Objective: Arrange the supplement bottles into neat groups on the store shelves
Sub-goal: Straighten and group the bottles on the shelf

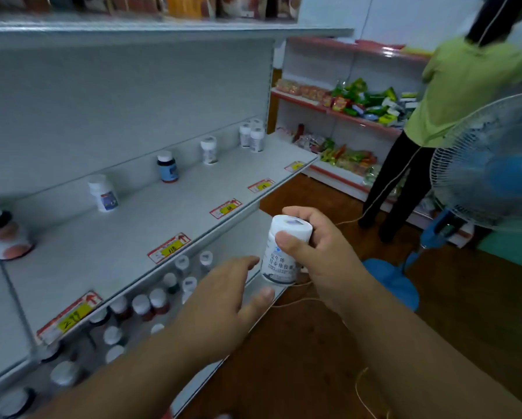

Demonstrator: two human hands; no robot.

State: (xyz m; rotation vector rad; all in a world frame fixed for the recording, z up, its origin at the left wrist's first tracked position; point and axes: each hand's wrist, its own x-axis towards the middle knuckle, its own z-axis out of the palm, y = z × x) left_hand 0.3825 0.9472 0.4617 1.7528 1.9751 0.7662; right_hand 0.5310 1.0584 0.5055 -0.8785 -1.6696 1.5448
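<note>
My right hand (320,255) grips a white supplement bottle (283,252) with blue print, held upright in front of the middle shelf (150,219). My left hand (226,294) hovers just left of the bottle with fingers relaxed, holding nothing. On the middle shelf stand a white bottle (104,193), a dark-capped blue bottle (167,167), another white bottle (208,150) and a cluster of three white bottles (252,136) at the far end. A bottle with a dark neck and red base (4,234) stands at the left. Several mixed bottles (144,306) crowd the lower shelf.
Price tags (169,247) line the shelf's front edge. A blue standing fan (489,167) is close on the right over the wooden floor (329,343). A person in a green shirt (462,89) stands at a snack shelf (338,113) behind.
</note>
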